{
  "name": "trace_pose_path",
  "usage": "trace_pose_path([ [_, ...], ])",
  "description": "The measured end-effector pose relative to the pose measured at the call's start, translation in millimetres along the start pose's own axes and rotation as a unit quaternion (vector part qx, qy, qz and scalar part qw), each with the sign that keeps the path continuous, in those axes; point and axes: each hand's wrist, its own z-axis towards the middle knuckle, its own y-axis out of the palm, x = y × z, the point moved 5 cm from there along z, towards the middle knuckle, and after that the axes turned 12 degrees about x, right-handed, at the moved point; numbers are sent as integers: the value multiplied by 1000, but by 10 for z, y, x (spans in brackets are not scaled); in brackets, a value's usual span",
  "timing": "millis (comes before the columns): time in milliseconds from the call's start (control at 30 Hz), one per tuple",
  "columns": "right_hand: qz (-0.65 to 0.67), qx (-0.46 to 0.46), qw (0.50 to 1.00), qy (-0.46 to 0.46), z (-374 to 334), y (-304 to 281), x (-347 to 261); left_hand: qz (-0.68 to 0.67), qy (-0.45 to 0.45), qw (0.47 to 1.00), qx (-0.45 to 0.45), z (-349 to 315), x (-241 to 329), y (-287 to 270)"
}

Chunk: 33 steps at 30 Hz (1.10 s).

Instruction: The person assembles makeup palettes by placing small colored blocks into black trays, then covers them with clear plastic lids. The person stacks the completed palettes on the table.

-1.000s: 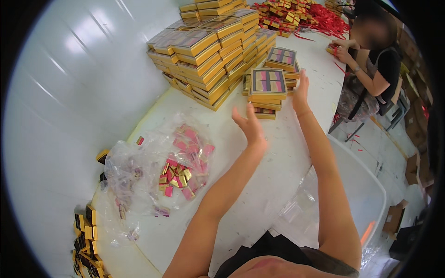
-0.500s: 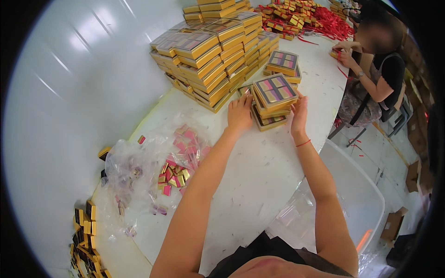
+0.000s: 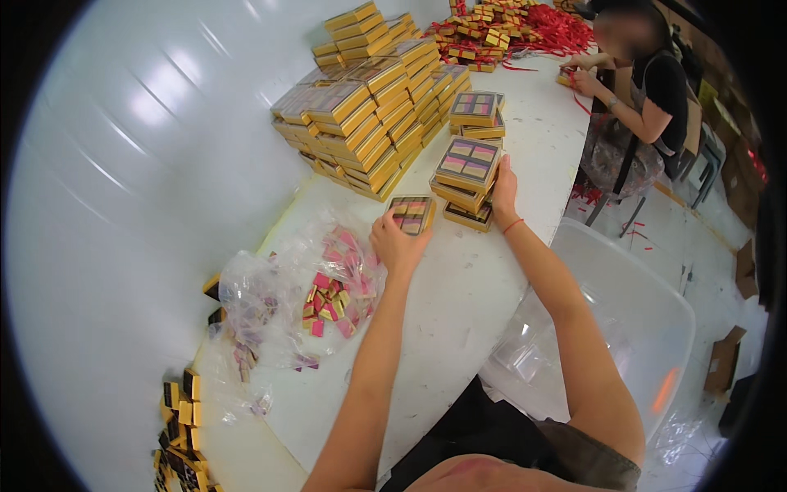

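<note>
My left hand (image 3: pixel 399 244) is closed round a small gold-sided box (image 3: pixel 412 213) with a clear lid and pink and gold pieces inside. It holds this box just above or on the white table, left of a short stack. My right hand (image 3: pixel 505 193) lies along the right side of that stack of gold boxes (image 3: pixel 466 164), fingers stretched and touching its edge. The upper boxes sit slightly askew over the lowest one. Right behind stands another small pile of boxes (image 3: pixel 475 111).
A tall wall of stacked gold boxes (image 3: pixel 352 123) rises at the back left. Plastic bags (image 3: pixel 254 295) with small pink and gold pieces (image 3: pixel 328 303) lie at the left. Red-ribboned boxes (image 3: pixel 492 33) heap up at the back. A person (image 3: pixel 656 107) handles ribbon at right; a clear bin (image 3: pixel 623 328) stands below.
My left hand has drawn a box away from the stack's left side, toward me and leftward. My right hand stays against the stack. The whole view has shifted a little.
</note>
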Motion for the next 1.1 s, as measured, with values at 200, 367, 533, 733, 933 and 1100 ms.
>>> trace_pose_path([
  [200, -133, 134, 979, -70, -181, 106, 54, -155, -51, 985, 53, -303, 24, -803],
  [367, -265, 195, 938, -107, -91, 721, 309, -303, -39, 952, 13, -825, 35, -1306],
  [533, -165, 235, 952, -102, 90, 1130, 464, -322, -77, 940, -82, -1178, 126, -1363],
  [733, -65, 58, 995, -57, -44, 663, 434, -396, -152, 898, -115, -1072, -31, -980],
  [933, -38, -324, 917, 228, -1734, -403, -356, -185, 50, 980, -59, -1045, 357, -189],
  [1100, -51, -52, 992, 100, -564, -895, -373, -238, 95, 940, -223, -1169, 773, -197],
])
